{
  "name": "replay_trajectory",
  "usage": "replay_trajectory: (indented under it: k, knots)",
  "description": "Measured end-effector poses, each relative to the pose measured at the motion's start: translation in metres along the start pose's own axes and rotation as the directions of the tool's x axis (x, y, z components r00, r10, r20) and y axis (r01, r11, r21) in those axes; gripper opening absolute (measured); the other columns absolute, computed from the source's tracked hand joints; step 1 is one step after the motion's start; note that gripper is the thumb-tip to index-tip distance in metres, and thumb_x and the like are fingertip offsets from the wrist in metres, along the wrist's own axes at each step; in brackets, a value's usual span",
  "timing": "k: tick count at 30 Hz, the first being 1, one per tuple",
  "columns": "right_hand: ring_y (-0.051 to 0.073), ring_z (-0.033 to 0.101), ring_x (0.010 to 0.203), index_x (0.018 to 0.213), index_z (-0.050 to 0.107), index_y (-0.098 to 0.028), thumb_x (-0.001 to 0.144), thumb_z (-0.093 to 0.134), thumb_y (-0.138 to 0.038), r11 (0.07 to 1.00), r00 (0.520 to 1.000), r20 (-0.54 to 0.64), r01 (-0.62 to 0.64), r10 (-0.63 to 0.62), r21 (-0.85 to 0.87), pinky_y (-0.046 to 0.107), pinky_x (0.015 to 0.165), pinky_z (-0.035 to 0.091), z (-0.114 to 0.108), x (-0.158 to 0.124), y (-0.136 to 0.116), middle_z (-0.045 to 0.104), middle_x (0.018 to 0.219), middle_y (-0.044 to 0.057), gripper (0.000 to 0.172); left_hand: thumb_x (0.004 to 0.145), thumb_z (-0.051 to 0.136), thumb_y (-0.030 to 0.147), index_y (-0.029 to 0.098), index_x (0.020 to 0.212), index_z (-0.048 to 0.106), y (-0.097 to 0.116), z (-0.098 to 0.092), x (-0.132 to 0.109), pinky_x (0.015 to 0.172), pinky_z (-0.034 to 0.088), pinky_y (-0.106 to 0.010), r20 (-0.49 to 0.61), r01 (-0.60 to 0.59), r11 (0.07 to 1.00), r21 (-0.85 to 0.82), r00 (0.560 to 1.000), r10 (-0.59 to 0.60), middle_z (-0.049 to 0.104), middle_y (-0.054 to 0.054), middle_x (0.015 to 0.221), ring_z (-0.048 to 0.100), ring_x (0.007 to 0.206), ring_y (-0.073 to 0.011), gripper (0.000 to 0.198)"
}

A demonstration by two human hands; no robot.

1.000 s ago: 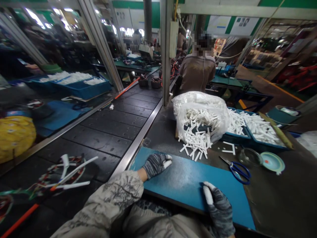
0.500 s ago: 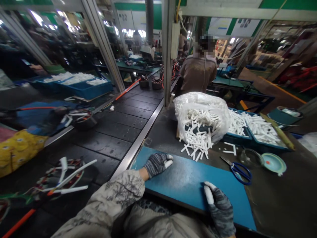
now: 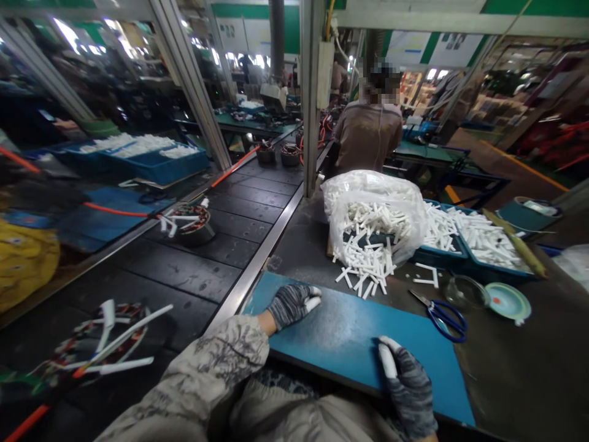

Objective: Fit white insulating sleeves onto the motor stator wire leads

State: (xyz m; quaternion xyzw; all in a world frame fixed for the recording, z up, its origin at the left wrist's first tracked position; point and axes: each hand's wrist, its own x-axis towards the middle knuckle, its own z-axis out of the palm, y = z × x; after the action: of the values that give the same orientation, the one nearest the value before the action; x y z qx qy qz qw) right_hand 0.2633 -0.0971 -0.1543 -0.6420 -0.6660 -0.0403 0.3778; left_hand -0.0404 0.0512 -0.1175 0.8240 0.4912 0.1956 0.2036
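A blue board (image 3: 340, 325) lies on the dark table before me. My left hand (image 3: 292, 306), in a grey striped glove with white fingertips, rests on its left part, fingers curled together and nothing seen in them. On the board's right part lies my right hand (image 3: 407, 383), gloved alike, its fingers held together with nothing visible in them. Beyond the board, white tube pieces (image 3: 368, 264) spill from a clear plastic bag (image 3: 372, 181). Blue-handled scissors (image 3: 446, 319) lie at the board's far right edge.
Left of the board runs a dark conveyor (image 3: 184, 276) carrying wired rings with white tubes (image 3: 105, 344) and another wound part (image 3: 196, 227). Blue bins (image 3: 499, 270) of tubes and a pale green lid (image 3: 508, 304) are at right. A person (image 3: 368, 132) sits ahead.
The wound part by the far worker has moved right onto the conveyor, and that worker's arm has drawn back left. The near wired ring has shifted slightly left. My hands have stayed still.
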Motion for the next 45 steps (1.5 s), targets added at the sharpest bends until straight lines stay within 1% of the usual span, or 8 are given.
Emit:
replay_trajectory:
  k: [4, 13, 20, 24, 28, 34, 40, 45]
  knots:
    - [0.03, 0.083, 0.086, 0.108, 0.084, -0.025, 0.11, 0.049, -0.055, 1.0, 1.0, 0.013, -0.026, 0.026, 0.01, 0.046, 0.078, 0.071, -0.0003, -0.0001, -0.0007, 0.085, 0.103, 0.009, 0.047, 0.101, 0.068, 0.034, 0.024, 0.118, 0.084, -0.0006, -0.0003, -0.0005, 0.084, 0.06, -0.025, -0.001, -0.002, 1.0, -0.01, 1.0, 0.002, 0.083, -0.002, 0.084, 0.076, 0.075, -0.0164, 0.026]
    - [0.033, 0.083, 0.089, 0.106, 0.085, -0.026, 0.106, 0.048, -0.067, 0.988, 0.99, 0.045, -0.136, 0.133, 0.067, 0.05, 0.083, 0.07, 0.0001, 0.0, 0.0003, 0.085, 0.104, 0.011, 0.055, 0.1, 0.07, 0.034, 0.024, 0.116, 0.085, -0.0025, 0.0038, 0.0016, 0.084, 0.06, -0.026, -0.026, -0.013, 1.0, 0.0, 1.0, 0.013, 0.081, -0.001, 0.08, 0.077, 0.074, -0.0168, 0.023]
    - [0.032, 0.083, 0.092, 0.107, 0.085, -0.026, 0.105, 0.048, -0.07, 0.973, 0.975, 0.091, -0.211, 0.203, 0.09, 0.05, 0.087, 0.069, -0.0015, 0.0007, -0.0011, 0.085, 0.106, 0.01, 0.057, 0.1, 0.07, 0.033, 0.024, 0.115, 0.084, -0.0021, 0.0021, 0.0008, 0.085, 0.061, -0.026, -0.042, -0.024, 1.0, -0.02, 0.999, 0.023, 0.081, -0.001, 0.078, 0.076, 0.072, -0.0162, 0.023]
    - [0.032, 0.082, 0.095, 0.108, 0.086, -0.024, 0.105, 0.048, -0.071, 0.973, 0.974, 0.103, -0.211, 0.201, 0.097, 0.049, 0.091, 0.067, -0.0011, -0.001, -0.0012, 0.084, 0.108, 0.012, 0.06, 0.1, 0.069, 0.033, 0.023, 0.115, 0.084, -0.002, 0.0007, 0.0008, 0.086, 0.062, -0.026, -0.031, -0.023, 1.0, -0.019, 0.999, 0.023, 0.081, -0.001, 0.08, 0.076, 0.072, -0.0163, 0.024]
    - [0.031, 0.082, 0.093, 0.107, 0.086, -0.022, 0.105, 0.047, -0.073, 0.979, 0.981, 0.086, -0.183, 0.176, 0.087, 0.045, 0.089, 0.067, -0.0009, -0.0011, -0.0003, 0.084, 0.107, 0.013, 0.064, 0.1, 0.068, 0.034, 0.024, 0.115, 0.084, -0.0023, -0.0003, 0.0004, 0.088, 0.062, -0.026, -0.034, -0.029, 0.999, -0.022, 0.999, 0.028, 0.082, -0.001, 0.08, 0.076, 0.073, -0.016, 0.024]
    - [0.029, 0.082, 0.089, 0.108, 0.085, -0.023, 0.108, 0.048, -0.065, 0.993, 0.993, 0.05, -0.105, 0.103, 0.05, 0.042, 0.086, 0.068, 0.0003, -0.0005, 0.0001, 0.085, 0.104, 0.01, 0.056, 0.1, 0.067, 0.033, 0.025, 0.116, 0.084, -0.002, -0.0014, -0.0008, 0.088, 0.062, -0.026, -0.025, -0.017, 0.999, -0.036, 1.0, 0.016, 0.082, 0.0, 0.082, 0.077, 0.074, -0.0164, 0.024]
    - [0.028, 0.082, 0.089, 0.106, 0.085, -0.02, 0.107, 0.044, -0.072, 0.992, 0.993, 0.036, -0.115, 0.114, 0.041, 0.04, 0.086, 0.066, 0.0017, 0.0, -0.0005, 0.085, 0.103, 0.011, 0.066, 0.101, 0.068, 0.035, 0.025, 0.117, 0.084, -0.002, -0.0013, 0.0004, 0.089, 0.062, -0.027, -0.008, 0.005, 1.0, -0.027, 1.0, -0.005, 0.083, -0.001, 0.085, 0.078, 0.077, -0.0168, 0.025]
    - [0.03, 0.082, 0.089, 0.107, 0.085, -0.02, 0.107, 0.048, -0.067, 0.992, 0.994, 0.052, -0.1, 0.097, 0.07, 0.044, 0.084, 0.067, -0.0004, 0.0015, -0.0002, 0.085, 0.103, 0.013, 0.06, 0.102, 0.067, 0.036, 0.024, 0.119, 0.084, -0.0014, -0.0011, 0.002, 0.09, 0.061, -0.028, 0.011, 0.014, 1.0, -0.02, 1.0, -0.013, 0.084, -0.002, 0.089, 0.078, 0.08, -0.0177, 0.027]
